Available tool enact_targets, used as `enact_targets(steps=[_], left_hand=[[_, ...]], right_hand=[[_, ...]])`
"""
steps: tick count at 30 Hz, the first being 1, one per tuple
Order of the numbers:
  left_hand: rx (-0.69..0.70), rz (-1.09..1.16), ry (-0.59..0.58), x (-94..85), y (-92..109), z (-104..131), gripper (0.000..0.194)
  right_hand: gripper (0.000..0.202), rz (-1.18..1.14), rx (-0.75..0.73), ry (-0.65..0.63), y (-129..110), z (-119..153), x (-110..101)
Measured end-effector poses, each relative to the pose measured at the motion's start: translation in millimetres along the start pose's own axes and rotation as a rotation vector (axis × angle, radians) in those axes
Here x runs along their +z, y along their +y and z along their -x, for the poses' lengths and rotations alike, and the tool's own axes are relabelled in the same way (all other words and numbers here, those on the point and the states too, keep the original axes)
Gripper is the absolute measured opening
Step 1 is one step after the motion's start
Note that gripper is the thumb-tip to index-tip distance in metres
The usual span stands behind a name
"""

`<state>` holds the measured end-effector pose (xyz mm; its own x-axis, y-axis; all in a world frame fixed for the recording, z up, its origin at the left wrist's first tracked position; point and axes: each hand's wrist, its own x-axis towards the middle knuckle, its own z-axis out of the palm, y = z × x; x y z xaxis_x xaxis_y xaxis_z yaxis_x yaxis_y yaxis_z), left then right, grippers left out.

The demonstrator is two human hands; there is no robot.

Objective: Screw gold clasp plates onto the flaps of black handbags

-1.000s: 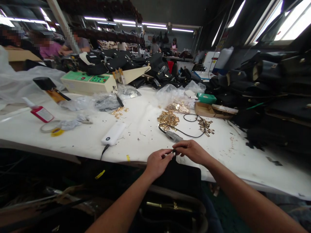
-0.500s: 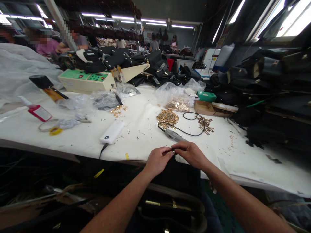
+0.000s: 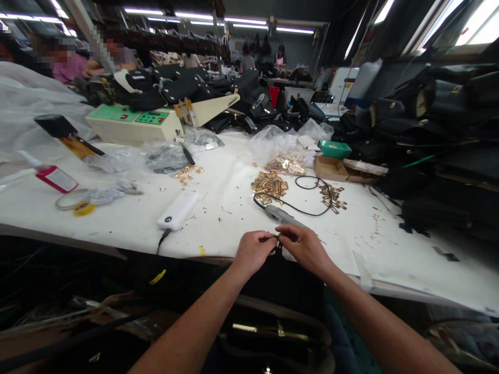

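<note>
A black bag [image 3: 288, 283] with a gold zipper lies in my lap, against the table's front edge. My left hand [image 3: 255, 252] and my right hand [image 3: 304, 248] meet at its upper end, fingertips pinched on a small dark piece that joins the bag; its details are too small to tell. Just beyond my right hand rests a grey handheld tool [image 3: 283, 215] with a black cord. Behind it is a pile of gold metal pieces [image 3: 268, 186], with a second pile [image 3: 331, 197] to the right.
On the white table [image 3: 230, 228] are a white power bank [image 3: 178, 210], a red bottle [image 3: 56, 178], a hammer [image 3: 68, 135], a green-topped machine [image 3: 132, 124] and a cardboard box [image 3: 331, 169]. Black bags [image 3: 421, 130] are heaped at the right. People sit at the far left.
The view has shifted slightly. Both hands stay together at the bag's upper end, and their fingers have shifted a little around the small dark piece.
</note>
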<state>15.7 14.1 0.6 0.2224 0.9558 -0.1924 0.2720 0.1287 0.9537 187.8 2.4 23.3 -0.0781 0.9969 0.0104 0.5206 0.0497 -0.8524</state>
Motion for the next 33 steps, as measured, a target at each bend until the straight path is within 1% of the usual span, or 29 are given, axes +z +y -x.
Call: enact_targets(steps=[5,12,15,18,20,22,25,27,30,32,33], left_hand=[[-0.039,-0.001,-0.042,-4.2,6,-3,0.021],[-0.069,-0.017,-0.031,2.9,7,-4,0.018],[-0.063,-0.066,-0.034,4.5,6,-10,0.017],[-0.039,-0.150,-0.056,2.7,4,-18,0.018],[0.005,-0.226,-0.059,0.5,5,-19,0.019],[0.083,-0.315,-0.046,-1.2,6,-15,0.020],[0.211,-0.428,-0.046,-2.3,6,-2,0.012],[0.295,-0.496,-0.078,-2.7,2,5,0.011],[0.467,-0.692,-0.135,-4.2,-5,11,0.018],[0.553,-0.831,-0.154,-5.8,-7,12,0.020],[0.570,-0.874,-0.157,-6.5,-8,12,0.019]], right_hand=[[0.025,0.008,-0.053,0.001,-4,1,-2],[0.029,-0.087,0.061,-0.018,5,0,-4],[0.031,-0.081,0.092,-0.015,11,-6,-2],[0.030,-0.086,0.136,-0.038,17,-15,0],[0.030,-0.103,0.194,-0.057,23,-20,2],[0.028,-0.106,0.252,-0.067,28,-24,3],[0.025,-0.070,0.297,-0.079,36,-29,5],[0.024,-0.038,0.289,-0.092,38,-31,5],[0.021,-0.005,0.256,-0.094,35,-33,5],[0.018,0.057,0.207,-0.064,31,-33,5],[0.016,0.103,0.172,-0.045,28,-32,5]])
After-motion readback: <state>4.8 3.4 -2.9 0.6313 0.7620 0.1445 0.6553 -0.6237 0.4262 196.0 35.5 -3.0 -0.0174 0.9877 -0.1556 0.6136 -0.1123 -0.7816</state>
